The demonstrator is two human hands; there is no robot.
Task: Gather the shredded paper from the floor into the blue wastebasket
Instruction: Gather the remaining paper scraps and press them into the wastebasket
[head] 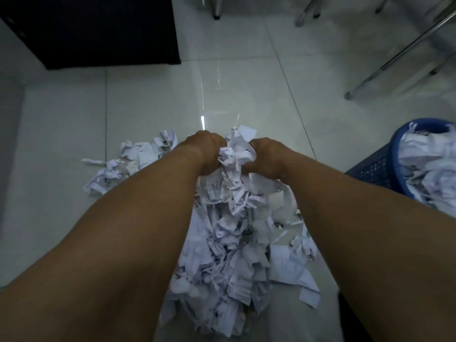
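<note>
Head view. Both forearms reach forward and down over a pale tiled floor (246, 82). The left hand (206, 150) and right hand (267, 155) are set close together at the far end of the shredded paper (229, 243), knuckles up. Each has its fingers curled down into the same raised clump of strips, which it grasps. The fingertips themselves are buried in the paper and cannot be seen.

The main pile of white shreds lies on the floor between the two forearms, running from the hands toward the near edge of the frame. A smaller scatter (128, 161) lies to the left of the left wrist, and loose pieces trail off to the right beneath the right forearm.

The blue wastebasket (380, 169) stands at the right edge, just beyond the right forearm. It has a perforated wall and already holds white paper up to near its rim.

A dark cabinet (98, 30) stands far left. Chrome chair legs (399, 55) stand far right.
</note>
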